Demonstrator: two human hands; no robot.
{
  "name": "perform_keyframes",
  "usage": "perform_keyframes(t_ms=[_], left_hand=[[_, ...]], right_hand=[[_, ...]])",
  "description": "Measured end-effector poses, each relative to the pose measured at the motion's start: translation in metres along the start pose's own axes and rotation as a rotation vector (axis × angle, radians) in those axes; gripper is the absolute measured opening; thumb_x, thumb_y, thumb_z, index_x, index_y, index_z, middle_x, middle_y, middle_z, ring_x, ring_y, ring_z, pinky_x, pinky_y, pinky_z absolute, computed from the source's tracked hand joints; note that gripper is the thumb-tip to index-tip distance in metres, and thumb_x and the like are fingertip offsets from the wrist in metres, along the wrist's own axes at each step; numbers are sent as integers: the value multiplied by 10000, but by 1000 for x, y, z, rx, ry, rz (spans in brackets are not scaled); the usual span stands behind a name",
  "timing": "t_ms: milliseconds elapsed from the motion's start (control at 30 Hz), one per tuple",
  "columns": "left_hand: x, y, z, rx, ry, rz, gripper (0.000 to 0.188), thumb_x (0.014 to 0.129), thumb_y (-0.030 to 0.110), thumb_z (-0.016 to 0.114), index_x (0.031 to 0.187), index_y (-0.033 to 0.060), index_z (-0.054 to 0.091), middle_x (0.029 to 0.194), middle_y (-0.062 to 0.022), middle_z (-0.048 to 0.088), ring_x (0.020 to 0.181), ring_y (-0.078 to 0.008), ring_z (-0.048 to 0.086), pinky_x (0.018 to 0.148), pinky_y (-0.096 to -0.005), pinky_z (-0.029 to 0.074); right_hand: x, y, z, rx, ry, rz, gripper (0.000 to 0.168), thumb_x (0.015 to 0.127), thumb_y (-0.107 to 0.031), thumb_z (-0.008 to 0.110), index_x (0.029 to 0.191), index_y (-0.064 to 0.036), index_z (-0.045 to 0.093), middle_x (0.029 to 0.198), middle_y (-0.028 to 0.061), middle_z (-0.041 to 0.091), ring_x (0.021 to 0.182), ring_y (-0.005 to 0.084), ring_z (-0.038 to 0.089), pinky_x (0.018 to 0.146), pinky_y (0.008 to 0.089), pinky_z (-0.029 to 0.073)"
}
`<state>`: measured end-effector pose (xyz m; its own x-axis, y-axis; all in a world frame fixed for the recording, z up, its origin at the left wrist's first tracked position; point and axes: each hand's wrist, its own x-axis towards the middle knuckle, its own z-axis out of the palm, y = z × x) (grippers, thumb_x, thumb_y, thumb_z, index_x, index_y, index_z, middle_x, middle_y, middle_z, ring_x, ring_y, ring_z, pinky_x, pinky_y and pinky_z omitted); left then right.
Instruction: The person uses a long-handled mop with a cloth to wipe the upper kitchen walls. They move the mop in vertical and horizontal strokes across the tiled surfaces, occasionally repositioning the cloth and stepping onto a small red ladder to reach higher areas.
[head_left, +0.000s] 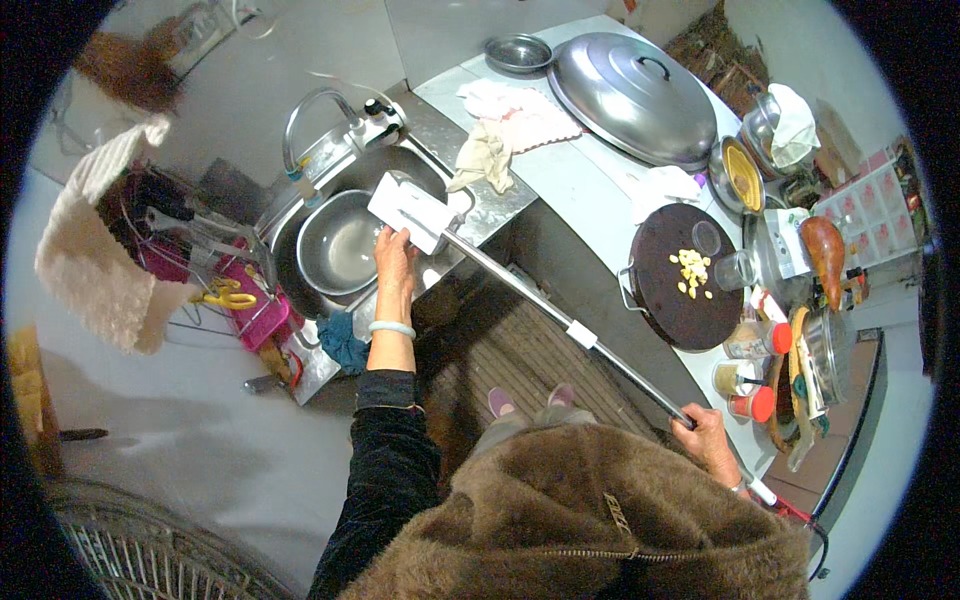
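Observation:
My right hand (705, 439) is closed around the metal pole (517, 289) of a long-handled tool, near its lower right end. The pole slants up left to a flat white rectangular head (411, 212), which lies over the edge of the sink (285, 259). My left hand (394, 251) touches the near edge of this head; whether its fingers grip it I cannot tell. A bracelet is on the left wrist. Beneath and to the left of the head, a grey metal basin (311, 259) stands in the sink with some liquid in it.
A faucet (289, 135) rises behind the sink. Cloths (517, 124) and a large domed lid (637, 97) lie on the white counter. Garlic cloves (691, 271) sit on a dark round board (660, 300), with red-lidded jars (757, 339) beside it. Left is a pink rack (259, 315).

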<state>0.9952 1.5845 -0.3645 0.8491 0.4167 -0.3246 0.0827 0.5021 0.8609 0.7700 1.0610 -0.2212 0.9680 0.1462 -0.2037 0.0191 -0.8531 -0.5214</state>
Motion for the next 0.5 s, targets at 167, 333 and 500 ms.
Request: perform_keyframes(t_ms=[167, 333, 500], left_hand=[[5, 1, 27, -262, -158, -15, 308, 855, 74, 565, 1158, 53, 517, 1058, -36, 570, 968, -167, 533, 820, -350, 439], [17, 6, 53, -341, -116, -15, 375, 836, 62, 593, 1197, 81, 491, 1085, -14, 572, 999, -155, 520, 851, -367, 401], [14, 24, 92, -248, -184, 48, 394, 833, 77, 607, 1208, 94, 484, 1099, -1, 582, 1017, -140, 505, 824, -352, 399]], right_hand=[[13, 10, -12, -112, 108, -89, 136, 691, -127, 665, 716, -33, 570, 626, 160, 581, 563, 325, 592, 517, 371, 472], [39, 2, -26, -76, -103, 23, 192, 685, -157, 645, 767, -8, 555, 649, 187, 585, 612, 356, 601, 550, 399, 471], [65, -1, -13, 83, -83, 100, 279, 717, -242, 683, 705, 0, 544, 563, 151, 539, 511, 284, 547, 498, 364, 425]])
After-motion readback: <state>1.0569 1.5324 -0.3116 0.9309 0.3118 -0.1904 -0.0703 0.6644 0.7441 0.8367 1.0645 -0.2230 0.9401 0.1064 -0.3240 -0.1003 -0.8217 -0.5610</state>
